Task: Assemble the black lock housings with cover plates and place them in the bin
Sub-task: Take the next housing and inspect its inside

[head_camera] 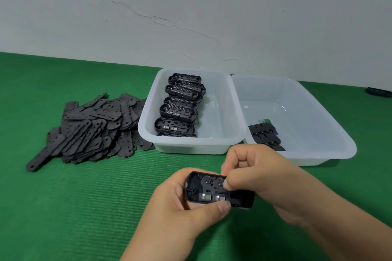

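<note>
My left hand (182,203) grips a black lock housing (203,188) with its open side up, thumb along the near edge. My right hand (261,178) curls over the housing's right end, fingertips pinching at its inside; whether it holds a small part I cannot tell. A pile of flat dark cover plates (91,129) lies on the green mat at the left. The left translucent bin (222,112) holds a row of several open housings (180,106). The right bin (318,116) holds a few closed black pieces (264,135) in its near left corner.
A green ribbed mat (84,207) covers the table, which ends at a cracked white wall (191,17). A small black object (379,92) lies at the far right edge.
</note>
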